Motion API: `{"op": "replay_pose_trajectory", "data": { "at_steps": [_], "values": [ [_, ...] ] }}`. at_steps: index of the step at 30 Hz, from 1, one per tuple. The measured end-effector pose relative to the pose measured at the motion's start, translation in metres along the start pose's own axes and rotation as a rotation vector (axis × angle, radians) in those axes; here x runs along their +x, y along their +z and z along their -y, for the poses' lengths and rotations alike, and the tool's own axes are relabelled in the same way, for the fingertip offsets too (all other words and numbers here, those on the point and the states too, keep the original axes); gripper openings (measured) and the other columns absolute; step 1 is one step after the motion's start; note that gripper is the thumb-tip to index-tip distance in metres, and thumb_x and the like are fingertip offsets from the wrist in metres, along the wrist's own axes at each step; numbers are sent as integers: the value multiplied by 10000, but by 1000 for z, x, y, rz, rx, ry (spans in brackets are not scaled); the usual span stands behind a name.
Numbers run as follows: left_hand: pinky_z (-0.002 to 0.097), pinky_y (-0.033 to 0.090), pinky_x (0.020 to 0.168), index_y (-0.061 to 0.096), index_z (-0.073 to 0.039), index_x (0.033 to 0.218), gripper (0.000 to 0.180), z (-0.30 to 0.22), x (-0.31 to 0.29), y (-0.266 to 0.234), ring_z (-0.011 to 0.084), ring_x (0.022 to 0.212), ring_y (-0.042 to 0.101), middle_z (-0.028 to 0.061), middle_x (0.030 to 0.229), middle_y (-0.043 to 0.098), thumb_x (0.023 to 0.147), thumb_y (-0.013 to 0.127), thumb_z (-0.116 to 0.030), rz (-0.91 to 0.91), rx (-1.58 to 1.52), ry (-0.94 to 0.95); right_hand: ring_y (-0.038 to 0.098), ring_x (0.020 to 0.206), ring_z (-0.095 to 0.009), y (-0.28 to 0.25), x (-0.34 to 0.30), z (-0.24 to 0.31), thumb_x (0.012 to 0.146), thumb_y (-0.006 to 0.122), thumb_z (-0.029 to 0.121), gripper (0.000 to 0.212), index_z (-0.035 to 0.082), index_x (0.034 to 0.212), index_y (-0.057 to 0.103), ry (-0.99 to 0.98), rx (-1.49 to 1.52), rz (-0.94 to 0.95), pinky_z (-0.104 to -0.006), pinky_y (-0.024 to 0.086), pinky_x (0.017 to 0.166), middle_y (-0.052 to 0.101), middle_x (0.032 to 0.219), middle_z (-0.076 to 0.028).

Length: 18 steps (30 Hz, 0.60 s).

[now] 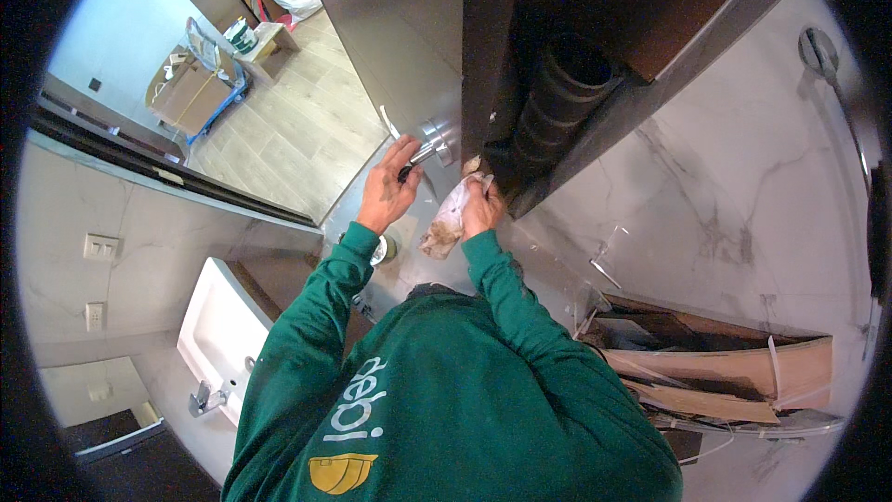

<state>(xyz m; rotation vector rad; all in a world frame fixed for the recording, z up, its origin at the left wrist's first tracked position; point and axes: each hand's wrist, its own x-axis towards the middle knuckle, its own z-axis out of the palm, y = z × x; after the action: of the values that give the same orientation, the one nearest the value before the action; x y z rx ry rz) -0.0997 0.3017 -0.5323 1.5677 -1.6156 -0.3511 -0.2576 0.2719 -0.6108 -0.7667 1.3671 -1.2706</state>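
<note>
At the far left, a pale marbled wall (65,200) carries a white switch plate (102,247) and, nearer the person, a white socket (96,317). Past the doorway, a cardboard box (190,98) rests on a blue trolley (219,113); close to it a green-and-white bucket (241,35) bears a marking too small to read. Light wood-look planks (307,84) cover that floor. On the near side, a white basin (223,316) has a metal tap (204,398) at its edge. The person's green sweatshirt (502,390) shows pale lettering above a yellow cap-shaped emblem (342,472).

The left hand (390,181) has its grip narrowed around the end of a shiny metal door handle (435,144), which stands out from a grey-brown door (409,28). Just right of it, the cloth (451,223) hangs slantwise beside the door's edge: white, crumpled, blotched with brown at its lower end. The right hand (483,209) holds its upper end bunched between thumb and fingers.

Farther right are a black ribbed tube (548,112), an open cardboard carton (804,372) and a marbled wall (688,195) with a round shower head (819,51) near the rim.
</note>
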Motion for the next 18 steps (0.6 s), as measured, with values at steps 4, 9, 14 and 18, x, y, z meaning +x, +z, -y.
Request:
{"op": "replay_pose_trajectory", "data": {
  "at_steps": [4, 9, 14, 18],
  "values": [
    [382, 472, 1010, 600, 4, 1252, 420, -2, -3, 0, 370, 1214, 585, 205, 1342, 576, 838, 634, -62, -9, -4, -10, 644, 1009, -336, -3, 1, -7, 887, 650, 343, 420, -9, 1117, 665, -18, 13, 17, -408, 473, 903, 703, 1104, -180],
    [396, 495, 977, 606, -37, 1263, 433, 1, 0, 2, 374, 1206, 580, 196, 1355, 567, 834, 647, -78, -7, 21, -12, 622, 1030, -291, -16, 11, -29, 889, 656, 312, 452, -17, 1198, 634, 57, -356, 126, -369, 467, 928, 680, 1132, -171],
    [401, 506, 968, 607, -65, 1277, 450, 2, -4, 3, 370, 1205, 579, 187, 1361, 565, 831, 662, -92, 4, 127, -7, 618, 985, -221, -31, 11, -44, 885, 680, 275, 452, 1, 1235, 601, 184, -174, 94, -338, 475, 899, 673, 1124, -124],
    [399, 500, 981, 598, -59, 1293, 476, -1, -5, 3, 371, 1205, 581, 191, 1377, 552, 825, 674, -102, 12, 97, -40, 641, 992, -338, -26, 9, -20, 911, 623, 269, 349, 23, 1154, 577, -166, -63, 141, -404, 477, 888, 678, 1108, -171]
  ]
}}
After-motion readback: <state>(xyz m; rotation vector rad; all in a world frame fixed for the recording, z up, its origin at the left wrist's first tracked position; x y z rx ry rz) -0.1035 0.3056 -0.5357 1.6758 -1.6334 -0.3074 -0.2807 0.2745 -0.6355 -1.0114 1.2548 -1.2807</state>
